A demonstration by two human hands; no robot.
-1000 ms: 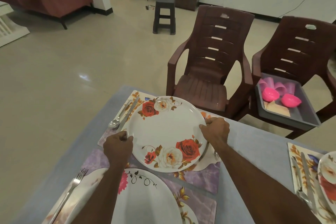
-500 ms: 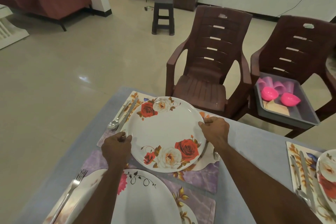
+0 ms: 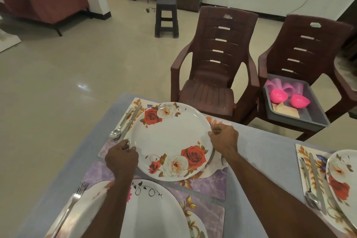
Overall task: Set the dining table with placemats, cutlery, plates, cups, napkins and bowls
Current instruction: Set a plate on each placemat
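Note:
A white plate with red and white roses point(image 3: 170, 139) lies over a floral placemat point(image 3: 208, 183) at the table's far left corner. My left hand point(image 3: 120, 157) grips its near-left rim and my right hand point(image 3: 224, 138) grips its right rim. A spoon point(image 3: 118, 127) and a knife point(image 3: 129, 122) lie on the mat left of the plate. A fork point(image 3: 224, 161) peeks out under my right wrist. Nearer me stands another white plate point(image 3: 154, 210) with a fork point(image 3: 71, 205) to its left.
A third setting with plate point(image 3: 342, 183), knife and spoon point(image 3: 313, 193) sits at the right edge. Two brown plastic chairs point(image 3: 218, 67) stand beyond the table; the right one holds a grey tray point(image 3: 313, 120) with pink bowls point(image 3: 278, 95) and cups. A stool point(image 3: 166, 17) stands farther back.
The plate and both hands have hardly shifted; the plate stays on the mat with both hands on its rim.

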